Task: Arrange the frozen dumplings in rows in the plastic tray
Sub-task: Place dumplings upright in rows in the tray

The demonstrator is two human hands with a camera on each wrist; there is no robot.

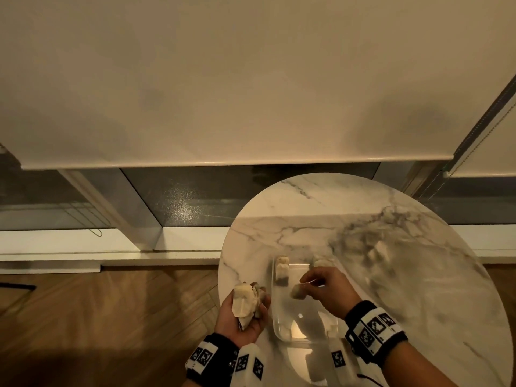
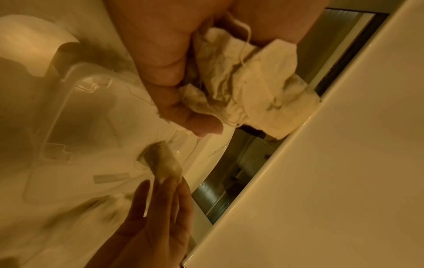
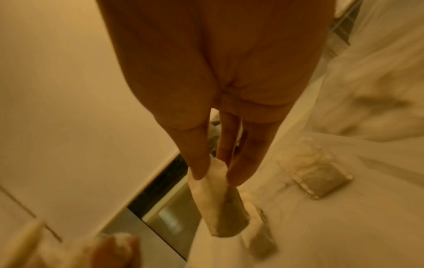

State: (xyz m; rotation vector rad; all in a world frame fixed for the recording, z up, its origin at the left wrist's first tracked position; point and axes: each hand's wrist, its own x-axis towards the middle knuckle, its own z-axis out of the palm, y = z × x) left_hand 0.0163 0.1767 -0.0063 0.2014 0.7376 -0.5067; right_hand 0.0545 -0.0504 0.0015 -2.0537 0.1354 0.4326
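Observation:
A clear plastic tray (image 1: pixel 275 305) lies on the marble table. Two pale pouch-like dumplings (image 1: pixel 282 270) stand at its far left corner and another (image 1: pixel 321 263) at its far right. My right hand (image 1: pixel 305 283) pinches one dumpling (image 1: pixel 298 291) by its top, hanging just over the tray's middle; in the right wrist view thumb and fingers (image 3: pixel 199 163) clamp the dumpling (image 3: pixel 218 199). My left hand (image 1: pixel 243 317) grips a crumpled bunch of dumplings (image 1: pixel 247 301) with loose threads, beside the tray's left side. The left wrist view shows that bunch (image 2: pixel 252 87) and the tray (image 2: pixel 75 87).
The round marble table (image 1: pixel 391 219) ends just left of my left hand, with wooden floor (image 1: pixel 111 317) below. A low window sill (image 1: pixel 83 247) and a lowered roller blind (image 1: pixel 223 79) stand beyond. A blurred pale shape (image 1: pixel 379 252) shows on the table past the tray.

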